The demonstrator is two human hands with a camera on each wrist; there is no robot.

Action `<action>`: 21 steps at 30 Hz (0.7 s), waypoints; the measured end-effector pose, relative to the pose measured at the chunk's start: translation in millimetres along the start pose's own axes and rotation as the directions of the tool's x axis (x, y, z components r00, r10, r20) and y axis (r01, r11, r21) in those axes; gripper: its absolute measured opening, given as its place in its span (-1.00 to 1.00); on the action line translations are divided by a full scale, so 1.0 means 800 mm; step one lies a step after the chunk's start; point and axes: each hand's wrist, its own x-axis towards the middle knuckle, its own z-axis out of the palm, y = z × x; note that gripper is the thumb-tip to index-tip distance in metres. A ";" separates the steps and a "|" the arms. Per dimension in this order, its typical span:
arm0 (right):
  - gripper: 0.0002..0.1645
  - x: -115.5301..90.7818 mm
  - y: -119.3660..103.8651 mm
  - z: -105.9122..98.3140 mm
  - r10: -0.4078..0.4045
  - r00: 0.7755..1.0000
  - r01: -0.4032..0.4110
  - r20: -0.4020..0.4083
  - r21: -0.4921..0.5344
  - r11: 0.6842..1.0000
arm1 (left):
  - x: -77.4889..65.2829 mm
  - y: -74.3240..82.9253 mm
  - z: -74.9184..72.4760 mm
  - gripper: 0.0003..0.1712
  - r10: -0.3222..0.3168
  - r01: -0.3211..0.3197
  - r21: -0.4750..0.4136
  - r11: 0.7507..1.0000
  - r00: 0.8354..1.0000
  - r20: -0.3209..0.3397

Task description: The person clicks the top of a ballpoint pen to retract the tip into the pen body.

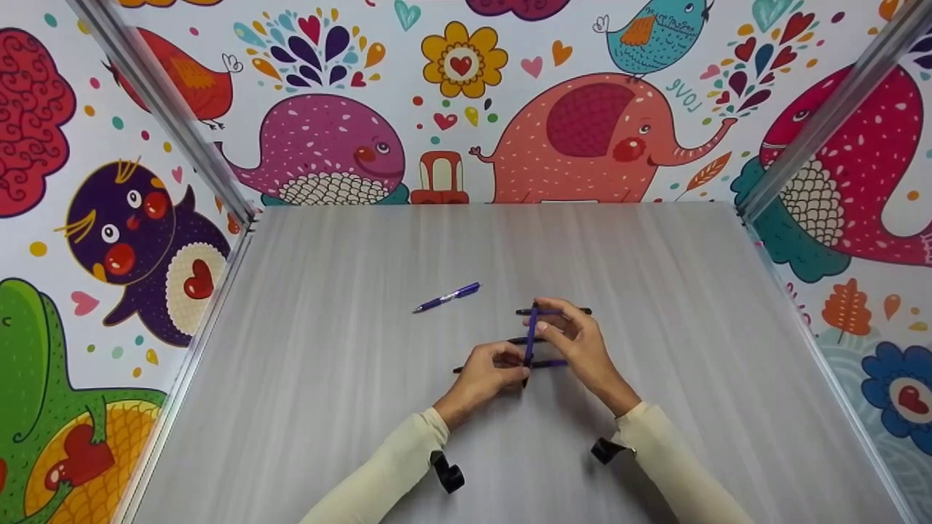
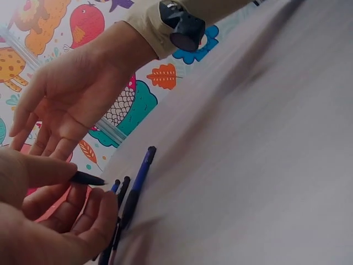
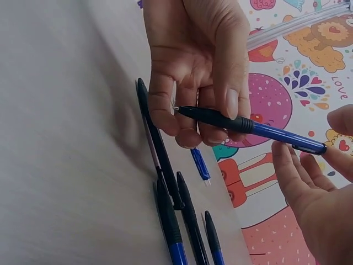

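Observation:
A blue pen with a black grip (image 1: 531,333) is held between both hands above the table. My left hand (image 1: 486,378) pinches its black grip near the tip, thumb on one side and fingers on the other. At the blue end, my right hand (image 1: 582,348) holds it by the fingertips; in the right wrist view that end lies among the fingers (image 3: 284,157). Beneath the hands lie several dark pens, one with a black end (image 1: 459,370) and a blue end past the held pen. The left wrist view shows a blue and black pen (image 2: 138,185) beside others partly hidden by my left hand.
Another blue pen (image 1: 446,298) lies apart, farther back and to the left on the grey table (image 1: 328,306). Patterned walls (image 1: 459,116) with cartoon animals and metal corner posts (image 1: 815,116) stand round the table. A black wrist device (image 1: 447,471) hangs under the left sleeve.

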 end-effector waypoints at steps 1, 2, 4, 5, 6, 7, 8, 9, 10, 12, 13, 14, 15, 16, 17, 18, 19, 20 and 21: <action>-0.51 0.000 0.000 0.000 0.002 1.000 -0.002 0.003 0.002 1.000 | -0.001 0.001 0.001 -0.79 -0.024 0.024 -0.047 0.999 1.000 0.007; -0.51 0.000 0.000 0.000 0.003 1.000 -0.003 0.005 0.006 1.000 | -0.002 0.001 0.002 -0.78 -0.044 0.046 -0.097 0.994 0.999 0.015; -0.50 0.001 0.001 0.000 0.003 1.000 -0.004 0.013 0.016 1.000 | -0.003 0.001 0.003 -0.79 -0.077 0.082 -0.183 0.980 0.997 0.030; -0.50 0.001 0.001 0.000 0.003 1.000 -0.003 0.017 0.024 1.000 | -0.004 0.001 0.004 -0.79 -0.089 0.096 -0.222 0.970 0.995 0.040; -0.49 0.001 0.001 0.000 0.003 1.000 -0.004 0.022 0.031 1.000 | -0.005 0.001 0.005 -0.78 -0.098 0.107 -0.250 0.962 0.994 0.049; -0.49 0.001 0.002 0.000 0.003 1.000 -0.004 0.027 0.037 0.999 | -0.006 0.001 0.005 -0.78 -0.105 0.117 -0.270 0.956 0.993 0.059; -0.49 0.001 0.002 0.000 0.004 1.000 -0.006 0.031 0.042 0.999 | -0.006 0.000 0.005 -0.78 -0.110 0.126 -0.286 0.950 0.991 0.070; -0.48 0.001 0.002 0.000 0.007 0.999 -0.008 0.035 0.048 0.999 | -0.007 0.000 0.005 -0.78 -0.115 0.134 -0.299 0.945 0.990 0.081; -0.48 0.001 0.002 0.000 0.010 0.999 -0.012 0.040 0.052 0.999 | -0.008 0.000 0.005 -0.78 -0.119 0.142 -0.312 0.939 0.989 0.092; -0.47 0.001 0.003 0.000 0.016 0.999 -0.019 0.046 0.057 0.998 | -0.008 -0.001 0.005 -0.77 -0.128 0.157 -0.335 0.929 0.986 0.106; -0.45 0.001 0.003 -0.001 0.019 0.999 -0.023 0.051 0.064 0.998 | -0.009 -0.001 0.005 -0.77 -0.135 0.167 -0.355 0.920 0.984 0.114; -0.44 0.002 0.003 -0.001 0.024 0.998 -0.028 0.057 0.069 0.997 | -0.009 -0.001 0.005 -0.77 -0.139 0.175 -0.375 0.910 0.983 0.121; -0.43 0.002 0.003 -0.001 0.027 0.998 -0.031 0.064 0.073 0.997 | -0.009 -0.002 0.006 -0.76 -0.143 0.182 -0.395 0.901 0.982 0.126; -0.41 0.002 0.003 -0.001 0.028 0.997 -0.034 0.072 0.074 0.997 | -0.009 -0.002 0.006 -0.76 -0.147 0.188 -0.412 0.892 0.981 0.130; -0.40 0.003 0.004 -0.001 0.030 0.996 -0.036 0.080 0.076 0.996 | -0.009 -0.002 0.006 -0.76 -0.149 0.193 -0.425 0.884 0.980 0.134; -0.39 0.003 0.004 -0.001 0.032 0.995 -0.039 0.090 0.078 0.996 | -0.009 -0.003 0.006 -0.76 -0.150 0.197 -0.436 0.878 0.979 0.139; -0.37 0.003 0.003 -0.001 0.033 0.994 -0.041 0.101 0.078 0.996 | -0.009 -0.003 0.006 -0.76 -0.150 0.199 -0.445 0.873 0.978 0.144; -0.35 0.003 0.003 -0.001 0.036 0.993 -0.045 0.110 0.075 0.996 | -0.009 -0.003 0.006 -0.76 -0.148 0.198 -0.445 0.873 0.978 0.146; -0.34 0.003 0.003 -0.001 0.040 0.992 -0.048 0.119 0.072 0.996 | -0.008 -0.004 0.006 -0.76 -0.146 0.197 -0.445 0.874 0.978 0.146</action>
